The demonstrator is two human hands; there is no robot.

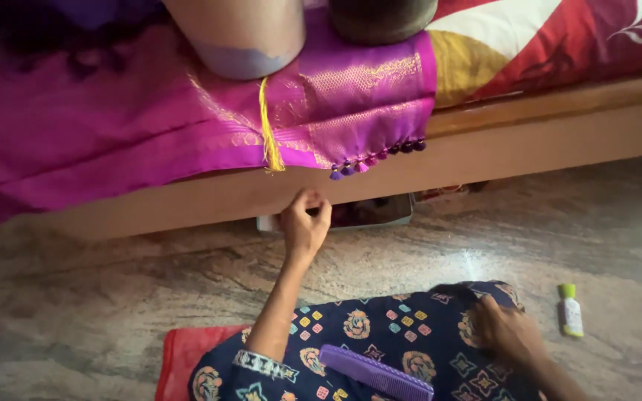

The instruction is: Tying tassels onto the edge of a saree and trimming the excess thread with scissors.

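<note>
The tray [377, 212] sits under the bed [440, 160], half hidden; the left hand [304, 223] pinches its near edge. The right hand [505, 330] rests closed on the knee. Best pulled straight, low along the floor [484, 245].

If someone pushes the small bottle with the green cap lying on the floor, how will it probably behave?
The small bottle lies on its side on the smooth stone floor, so it would probably roll or slide easily. It looks like plastic, likely light and not fragile.
</note>
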